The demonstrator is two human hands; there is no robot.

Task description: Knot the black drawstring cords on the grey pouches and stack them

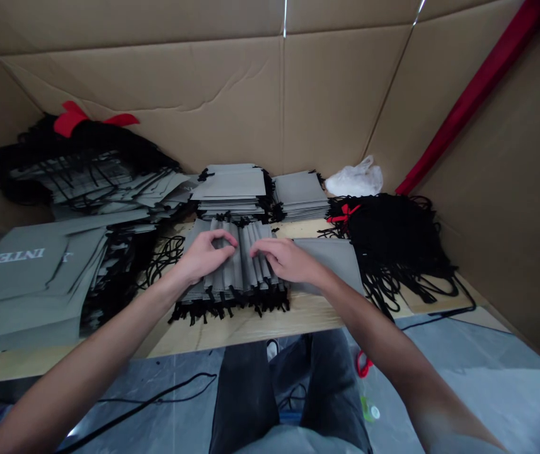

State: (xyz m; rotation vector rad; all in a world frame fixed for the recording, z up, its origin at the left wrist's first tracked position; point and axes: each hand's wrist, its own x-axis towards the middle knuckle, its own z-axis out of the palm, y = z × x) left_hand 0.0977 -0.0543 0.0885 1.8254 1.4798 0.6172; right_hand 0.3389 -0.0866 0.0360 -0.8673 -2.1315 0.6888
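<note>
Both palms down: left hand (pixel 203 255), right hand (pixel 286 260), grips half-curled on fanned grey drawstring bags (pixel 236 268), closure unclear.

White capitals (pixel 12 256) spell INTEX on a grey bag (pixel 19 277), the top one of the pile at the left edge of the bench (pixel 246 328); the word lies upside down from the wearer's side; just beside it, on the same bag, sits a smaller white mark (pixel 65 256), perhaps a single letter; it is too blurred to read.
</note>
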